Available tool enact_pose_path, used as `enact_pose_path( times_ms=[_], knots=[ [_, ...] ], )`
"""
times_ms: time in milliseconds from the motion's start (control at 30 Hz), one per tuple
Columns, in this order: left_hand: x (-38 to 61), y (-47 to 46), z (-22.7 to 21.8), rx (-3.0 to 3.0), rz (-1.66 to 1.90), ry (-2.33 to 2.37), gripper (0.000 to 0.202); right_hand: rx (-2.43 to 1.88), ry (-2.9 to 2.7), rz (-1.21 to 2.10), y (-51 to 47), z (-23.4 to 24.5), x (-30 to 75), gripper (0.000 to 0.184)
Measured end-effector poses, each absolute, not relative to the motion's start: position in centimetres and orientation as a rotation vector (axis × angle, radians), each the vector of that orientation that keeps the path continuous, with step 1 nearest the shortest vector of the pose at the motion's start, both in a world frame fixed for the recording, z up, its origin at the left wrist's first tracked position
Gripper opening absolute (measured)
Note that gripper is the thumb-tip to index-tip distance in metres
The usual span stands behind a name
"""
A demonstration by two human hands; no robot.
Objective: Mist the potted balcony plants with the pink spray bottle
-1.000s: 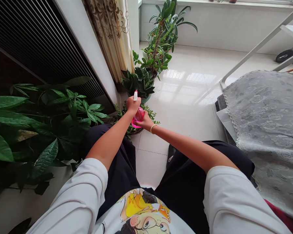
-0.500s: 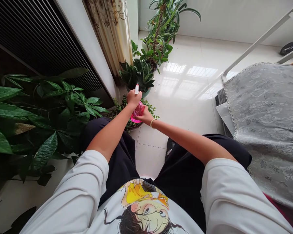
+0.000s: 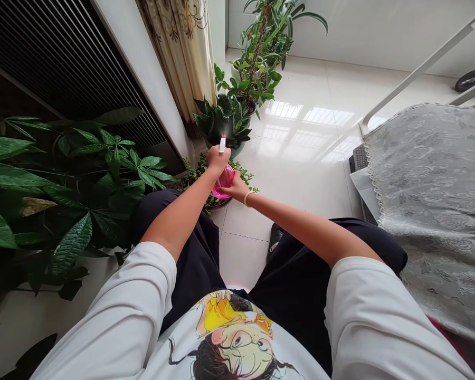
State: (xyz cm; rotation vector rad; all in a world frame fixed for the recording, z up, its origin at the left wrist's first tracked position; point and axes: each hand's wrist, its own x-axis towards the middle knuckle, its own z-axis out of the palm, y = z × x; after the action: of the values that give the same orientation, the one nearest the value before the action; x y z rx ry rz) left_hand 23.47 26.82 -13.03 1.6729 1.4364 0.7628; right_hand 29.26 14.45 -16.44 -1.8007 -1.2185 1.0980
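Observation:
Both hands hold a pink see-through spray bottle [image 3: 225, 178] with a white spray head. My left hand [image 3: 218, 158] is closed around its top, just below the nozzle. Lower down, my right hand [image 3: 237, 188], with a pale band at the wrist, grips the bottle's body near its base. A faint mist shows just beyond the nozzle, in front of a dark-leaved potted succulent [image 3: 231, 119]. Beneath the bottle, a small-leaved potted plant [image 3: 196, 171] is partly covered by my hands.
Large leafy plants [image 3: 71, 195] spread at the left beside a slatted panel [image 3: 83, 58]. More potted plants [image 3: 257, 79] stand by the patterned curtain [image 3: 182, 47]. At the right is a lace-edged grey cloth [image 3: 443, 200] near a metal frame [image 3: 415, 74]. Pale tiles [image 3: 301, 174] cover the floor.
A fine mist now shows at the nozzle, which was not visible before. Both hands and the bottle keep nearly the same place.

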Motion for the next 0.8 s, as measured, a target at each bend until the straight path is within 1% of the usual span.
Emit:
enact_pose_path(
  times_ms=[167, 300, 433, 533, 800],
  knots=[
    [23.31, 26.9, -13.21, 1.789, 0.709, 1.411, 0.014, -1.772, -1.204, 1.129, 14.42, -16.47, 29.15, 0.088],
    [23.27, 26.94, -13.37, 1.799, 0.77, 1.296, 0.021, -1.777, -1.19, 1.119, 14.5, -16.63, 29.15, 0.089],
    [23.26, 26.95, -13.13, 1.802, 0.776, 1.392, 0.013, -1.797, -1.221, 1.101, 14.51, -16.43, 29.06, 0.085],
    [23.22, 26.94, -12.92, 1.797, 0.713, 1.496, 0.014, -1.808, -1.256, 1.099, 14.47, -16.3, 28.93, 0.084],
    [23.16, 26.71, -12.83, 1.833, 0.705, 1.442, 0.009, -1.801, -1.243, 1.143, 14.48, -16.6, 28.74, 0.087]
  ],
)
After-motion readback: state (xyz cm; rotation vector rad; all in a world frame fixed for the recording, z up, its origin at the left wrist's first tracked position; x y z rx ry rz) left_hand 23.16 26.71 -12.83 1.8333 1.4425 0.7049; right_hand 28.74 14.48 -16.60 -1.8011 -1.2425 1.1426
